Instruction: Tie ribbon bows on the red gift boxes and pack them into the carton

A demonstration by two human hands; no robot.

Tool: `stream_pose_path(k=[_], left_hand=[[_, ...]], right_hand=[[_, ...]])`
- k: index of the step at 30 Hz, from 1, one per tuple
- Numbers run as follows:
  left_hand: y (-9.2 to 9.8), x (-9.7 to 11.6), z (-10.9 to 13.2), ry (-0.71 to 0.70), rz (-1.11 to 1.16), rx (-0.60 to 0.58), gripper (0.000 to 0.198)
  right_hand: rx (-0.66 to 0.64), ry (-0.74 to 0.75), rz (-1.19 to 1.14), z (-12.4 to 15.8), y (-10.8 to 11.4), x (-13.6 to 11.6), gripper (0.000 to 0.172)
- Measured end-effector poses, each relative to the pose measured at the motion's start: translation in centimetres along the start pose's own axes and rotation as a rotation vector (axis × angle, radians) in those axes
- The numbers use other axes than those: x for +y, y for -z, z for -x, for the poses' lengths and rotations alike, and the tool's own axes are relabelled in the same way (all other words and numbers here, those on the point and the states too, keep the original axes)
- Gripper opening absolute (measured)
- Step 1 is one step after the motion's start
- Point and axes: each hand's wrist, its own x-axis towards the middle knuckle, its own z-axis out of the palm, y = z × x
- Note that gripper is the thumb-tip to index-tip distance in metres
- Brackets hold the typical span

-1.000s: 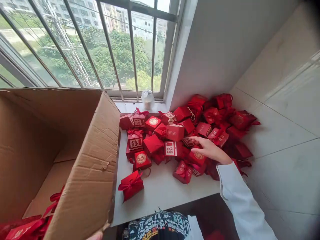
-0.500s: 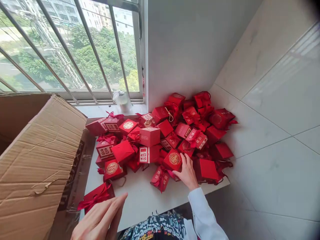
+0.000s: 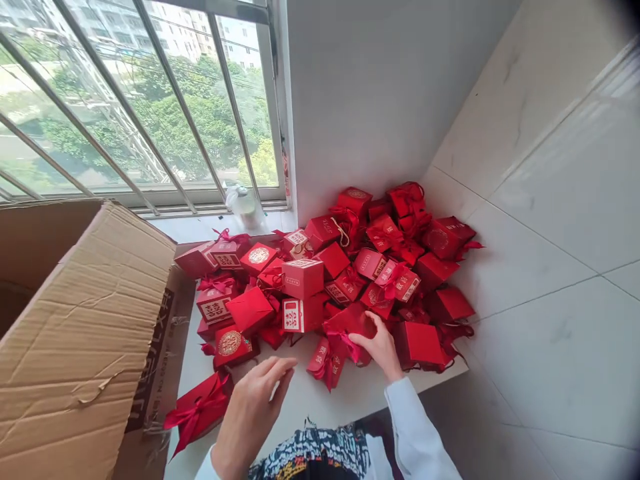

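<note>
A heap of several red paper gift boxes and bags (image 3: 345, 267), many with ribbons and gold or white emblems, covers the white ledge (image 3: 295, 403). My right hand (image 3: 381, 345) grips a tilted red gift box (image 3: 351, 321) at the heap's front edge, with its ribbon trailing below. My left hand (image 3: 255, 403) hangs over the ledge, fingers apart and holding nothing. Nearest to it lie a red box tied with a bow (image 3: 199, 408) and a box with a gold emblem (image 3: 233, 347). The lower boxes are hidden inside the heap.
A large open cardboard carton (image 3: 85, 320) stands at the left, beside the ledge. Behind the heap are a barred window (image 3: 150, 107) and a plastic bottle (image 3: 243, 207). Tiled walls (image 3: 530, 333) rise at the right. Patterned clothing (image 3: 315, 453) shows at the bottom.
The red box under my right hand has tipped up, showing a plain red side, and my left hand has moved right over the ledge.
</note>
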Motion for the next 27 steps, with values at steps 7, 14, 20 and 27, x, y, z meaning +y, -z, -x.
stream_pose_path(k=[7,14,20,27], left_hand=[[-1.8,-0.3,-0.2,0.163,0.444,-0.076,0.084],[0.2,-2.5,0.8,0.159,0.553,0.091,0.114],[3.0,-3.8,2.0,0.28,0.8,0.093,0.095],[4.5,-2.3,2.0,0.414,0.958,0.116,0.096]], right_hand=[[-0.329,-0.341,-0.897,5.3,-1.1,-4.7,0.051],[-0.436,-0.392,-0.92,9.5,-4.2,-9.3,0.041],[-0.576,-0.253,-0.749,11.9,-4.4,-10.3,0.061],[-0.595,0.062,-0.811,12.1,-4.5,-10.8,0.093]])
